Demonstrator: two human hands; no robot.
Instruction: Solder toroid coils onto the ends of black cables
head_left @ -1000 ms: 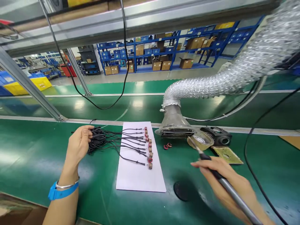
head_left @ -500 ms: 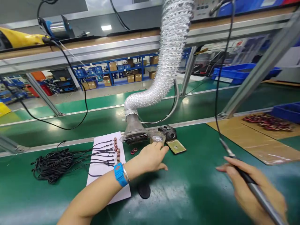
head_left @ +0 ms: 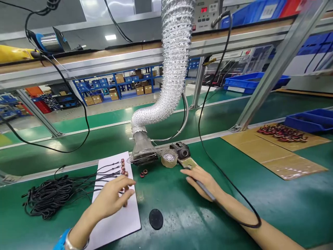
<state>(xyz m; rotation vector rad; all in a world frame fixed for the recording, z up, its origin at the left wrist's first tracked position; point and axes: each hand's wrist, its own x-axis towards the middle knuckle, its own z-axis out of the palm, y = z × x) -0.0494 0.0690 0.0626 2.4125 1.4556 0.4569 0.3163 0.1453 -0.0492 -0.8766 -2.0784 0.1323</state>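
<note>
My left hand (head_left: 111,198) lies over the white sheet (head_left: 114,222), fingers curled near the small copper coils (head_left: 123,166) at the wire ends; what the fingertips grip is hidden. A bundle of black wires (head_left: 49,196) runs off to the left of the sheet. Gripped pen-like in my right hand (head_left: 204,182) is a soldering iron (head_left: 208,192), its tip near the brass plate (head_left: 188,162). The iron's black cord (head_left: 234,194) loops round my forearm. A loose red-black coil (head_left: 143,172) rests below the fume hood.
A silver flexible duct (head_left: 173,69) ends in a clear hood (head_left: 142,152) on the green bench (head_left: 208,215). A dish of tip cleaner (head_left: 169,158) and a black stand (head_left: 180,150) sit beside it. A black disc (head_left: 156,219) lies near the sheet. Cardboard with more coils (head_left: 282,133) is at right.
The view swung right. My left hand left the wire bundle, reached toward the dish, then came back over the sheet. My right hand brought the iron down toward the brass plate.
</note>
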